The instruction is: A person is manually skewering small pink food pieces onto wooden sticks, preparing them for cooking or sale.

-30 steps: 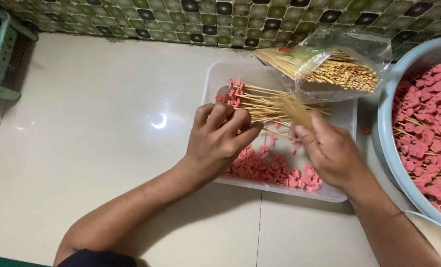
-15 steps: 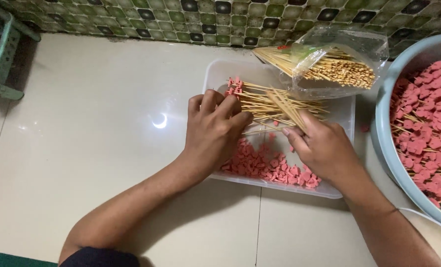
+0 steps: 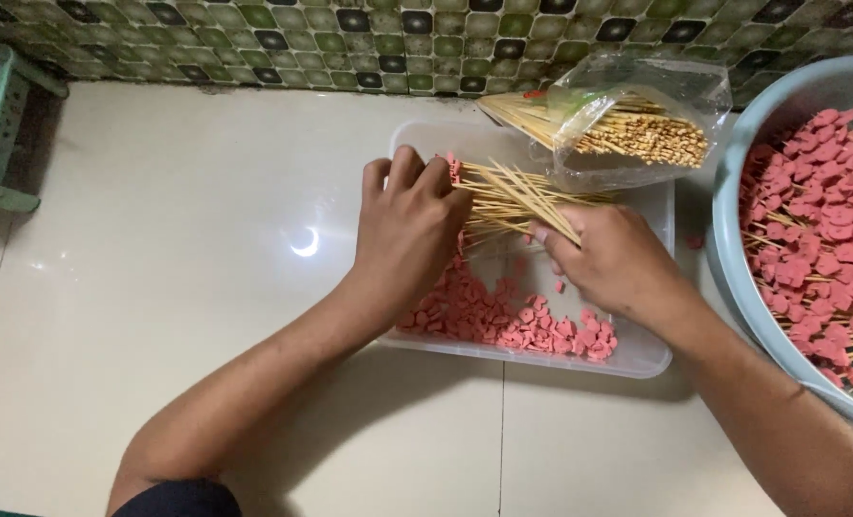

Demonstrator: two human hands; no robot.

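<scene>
Sticks [image 3: 517,196], thin pale bamboo ones, lie in a loose fan across the upper part of a clear plastic tub [image 3: 637,359] that sits on glossy cream floor tiles [image 3: 158,287]. From my feed I see small flat pink pieces [image 3: 503,321], soft-looking and roughly heart-shaped, heaped along the tub's near side.

I see the left hand [image 3: 407,225] palm-down over the tub, fingers curled and closed over the blunt ends of the sticks, knuckles toward the wall. The right hand [image 3: 613,258] comes in from the right with its wrist bent, fingers pinched narrow on the other end of the bundle, thumb side toward the left hand. Both forearms reach in from the bottom of the view, the left one crossing the tile at a slant.

Just behind the tub, leaning on its far rim, is a crinkled clear plastic bag [image 3: 637,120] with a green and red patch near its left end; it holds more sticks packed side by side, their cut ends facing me. At the right edge stands a round pale blue basin [image 3: 733,258] filled with sticks already carrying pink pieces. The wall [image 3: 254,38] behind is covered in small green, white and dark mosaic squares. A green metal frame [image 3: 0,144] shows at far left.
</scene>
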